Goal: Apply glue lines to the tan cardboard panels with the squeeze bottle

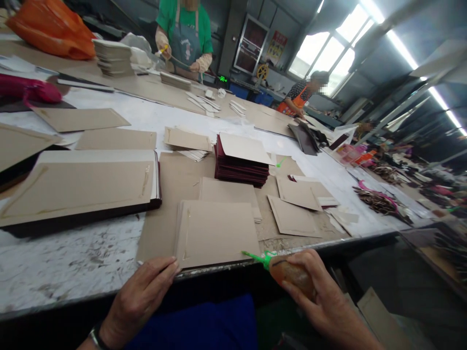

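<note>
My right hand [310, 277] is wrapped round a glue bottle [294, 274], brownish, with a green nozzle [257, 257]. The nozzle's tip points left at the lower right part of a beige cardboard sheet [221, 231]. This sheet lies on top of others at the table's front edge, with a shiny line of glue along its left side. At its lower left corner my left hand [146, 284] has its fingers pressed together, gripping the corner. Under the hand the thumb is hidden.
Behind the sheet stands a stack of dark red folded pieces [241, 163] topped with a pale board. Glued boards [87, 184] lie at the left, loose boards [295, 214] at the right. Across the white table [65, 262] a person in a green shirt [186, 34] works.
</note>
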The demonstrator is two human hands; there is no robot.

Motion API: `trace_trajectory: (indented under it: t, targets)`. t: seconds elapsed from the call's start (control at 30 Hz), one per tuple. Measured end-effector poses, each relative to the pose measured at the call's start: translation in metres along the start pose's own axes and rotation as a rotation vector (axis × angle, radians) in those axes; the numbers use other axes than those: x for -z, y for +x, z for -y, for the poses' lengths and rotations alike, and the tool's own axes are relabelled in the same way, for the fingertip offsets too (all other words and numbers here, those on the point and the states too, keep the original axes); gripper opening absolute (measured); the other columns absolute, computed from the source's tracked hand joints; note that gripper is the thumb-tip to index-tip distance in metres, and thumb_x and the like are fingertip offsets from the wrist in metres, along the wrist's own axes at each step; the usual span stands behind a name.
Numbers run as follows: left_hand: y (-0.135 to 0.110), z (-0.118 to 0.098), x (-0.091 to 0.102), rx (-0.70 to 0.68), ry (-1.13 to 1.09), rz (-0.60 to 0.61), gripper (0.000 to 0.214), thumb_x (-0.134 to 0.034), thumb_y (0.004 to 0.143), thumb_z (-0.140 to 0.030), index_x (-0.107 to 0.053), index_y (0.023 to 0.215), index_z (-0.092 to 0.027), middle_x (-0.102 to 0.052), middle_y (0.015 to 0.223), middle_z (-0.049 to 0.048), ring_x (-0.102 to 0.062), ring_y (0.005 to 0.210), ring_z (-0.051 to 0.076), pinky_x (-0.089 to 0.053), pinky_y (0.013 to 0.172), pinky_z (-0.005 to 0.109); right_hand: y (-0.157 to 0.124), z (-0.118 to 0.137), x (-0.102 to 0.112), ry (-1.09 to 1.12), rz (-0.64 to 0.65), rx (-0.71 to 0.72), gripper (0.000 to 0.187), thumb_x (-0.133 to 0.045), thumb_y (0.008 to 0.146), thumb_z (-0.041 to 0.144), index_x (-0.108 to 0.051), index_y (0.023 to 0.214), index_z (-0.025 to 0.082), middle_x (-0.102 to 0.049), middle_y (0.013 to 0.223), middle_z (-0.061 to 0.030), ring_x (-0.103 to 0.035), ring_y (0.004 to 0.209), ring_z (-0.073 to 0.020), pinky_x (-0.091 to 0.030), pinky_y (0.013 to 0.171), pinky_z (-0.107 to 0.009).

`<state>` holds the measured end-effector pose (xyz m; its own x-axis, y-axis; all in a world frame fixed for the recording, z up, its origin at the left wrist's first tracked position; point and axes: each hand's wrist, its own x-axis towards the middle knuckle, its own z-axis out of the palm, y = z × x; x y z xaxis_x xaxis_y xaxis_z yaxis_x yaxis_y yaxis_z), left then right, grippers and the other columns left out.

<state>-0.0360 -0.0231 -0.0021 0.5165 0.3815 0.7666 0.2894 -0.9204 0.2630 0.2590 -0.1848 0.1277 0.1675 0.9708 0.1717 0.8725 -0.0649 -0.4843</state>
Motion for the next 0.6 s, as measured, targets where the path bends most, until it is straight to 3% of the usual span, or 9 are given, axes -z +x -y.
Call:
trace_trajectory:
  t: [0.17,0.33,0.6]
  targets:
    - [0.003,0.0,0.002,-0.033,-0.001,0.002,0.021,-0.045,0.092,-0.008,-0.062,0.104,-0.011,-0.066,0.097,0.008,-0.064,0.091,0.014,-0.053,0.084,0.023,-0.008,-0.016,0.007,-0.045,-0.034,-0.022,0.018,-0.057,0.088,0.026,-0.049,0.104,0.028,-0.054,0.094,-0.0021,-0.059,0.085,-0.0197,-0.052,0.074,-0.031]
    - [-0.017,0.01,-0.005,-0.021,-0.044,0.007,0.028,-0.04,0.096,-0.014,-0.061,0.115,-0.015,-0.065,0.108,0.0079,-0.062,0.101,0.014,-0.05,0.094,0.023,-0.007,-0.026,0.008,-0.05,-0.11,-0.046,0.022,-0.058,0.087,0.027,-0.049,0.107,0.028,-0.054,0.097,-0.0023,-0.059,0.087,-0.0208,-0.052,0.076,-0.033]
    - [-0.044,0.021,-0.014,0.08,-0.057,0.069,0.033,-0.045,0.093,-0.013,-0.059,0.121,-0.022,-0.064,0.114,0.0063,-0.062,0.106,0.016,-0.049,0.096,0.025,0.05,-0.04,-0.008,0.004,-0.22,-0.026,0.024,-0.057,0.086,0.024,-0.047,0.107,0.023,-0.049,0.101,-0.0059,-0.055,0.093,-0.024,-0.048,0.085,-0.043]
